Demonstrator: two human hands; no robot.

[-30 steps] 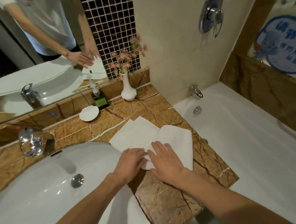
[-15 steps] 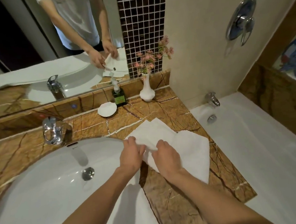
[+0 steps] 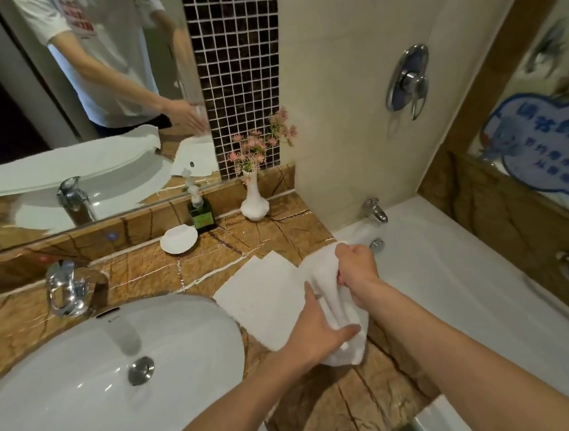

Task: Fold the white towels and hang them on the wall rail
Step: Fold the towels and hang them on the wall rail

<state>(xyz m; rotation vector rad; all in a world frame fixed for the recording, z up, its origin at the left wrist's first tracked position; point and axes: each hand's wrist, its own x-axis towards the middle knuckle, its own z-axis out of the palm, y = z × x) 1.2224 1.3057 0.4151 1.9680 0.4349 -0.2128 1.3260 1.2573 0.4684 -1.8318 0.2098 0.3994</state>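
Two white towels lie on the brown marble counter (image 3: 340,410) between the basin and the bathtub. The left towel (image 3: 265,300) lies flat and folded. The right towel (image 3: 328,279) is bunched up and lifted partly off the counter. My right hand (image 3: 355,266) grips its far end in a fist. My left hand (image 3: 321,334) holds its near end, thumb over the cloth and fingers under it. No wall rail for towels shows clearly in this view.
A white basin (image 3: 87,397) with a chrome tap (image 3: 64,288) fills the lower left. A soap dish (image 3: 178,239), green pump bottle (image 3: 201,211) and white flower vase (image 3: 254,202) stand along the mirror. The bathtub (image 3: 467,303) with spout (image 3: 375,210) lies to the right.
Both hands left the flat towels' middle and picked up the right towel, bunching it. My right hand moved away towards the tub, my left hand towards me.
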